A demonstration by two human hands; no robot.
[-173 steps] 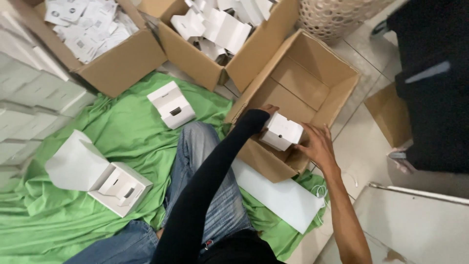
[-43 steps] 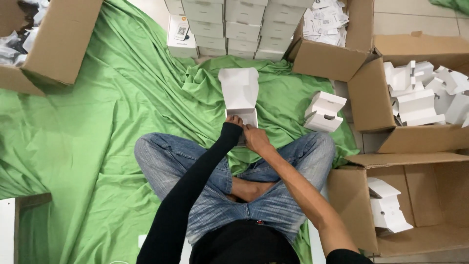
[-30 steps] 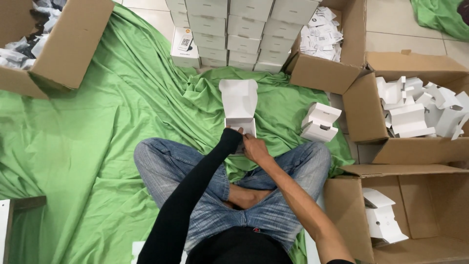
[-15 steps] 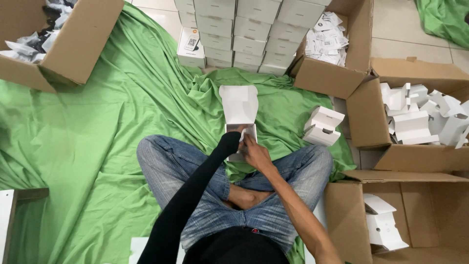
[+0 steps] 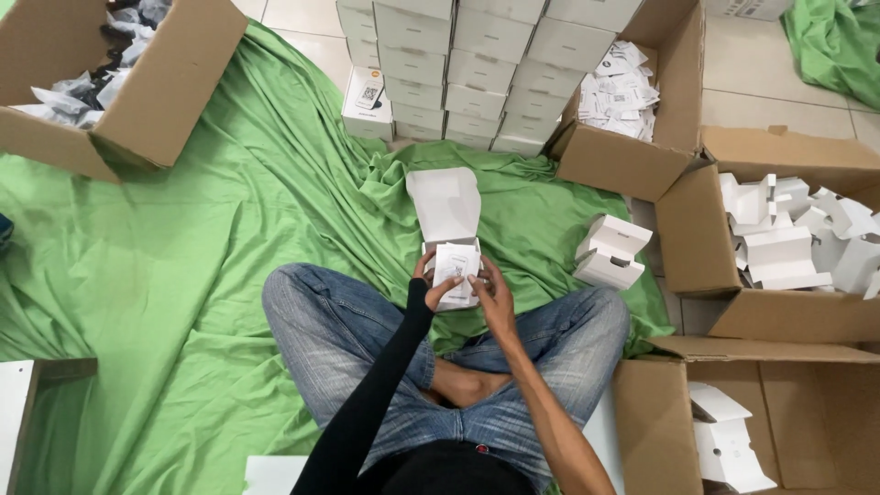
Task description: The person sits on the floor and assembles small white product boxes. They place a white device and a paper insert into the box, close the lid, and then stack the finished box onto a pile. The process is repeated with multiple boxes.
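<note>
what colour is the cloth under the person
Bright green cloth, wrinkled, spread over the floor; clearest in the head view.

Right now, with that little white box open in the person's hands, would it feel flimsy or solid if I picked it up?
Probably light and a bit flimsy: the small white box looks like thin folded card, and its open lid stands up unsupported, so it may flop. The left hand and right hand hold it by fingertips only, suggesting little weight. Flat sides mean it shouldn't roll.
</note>
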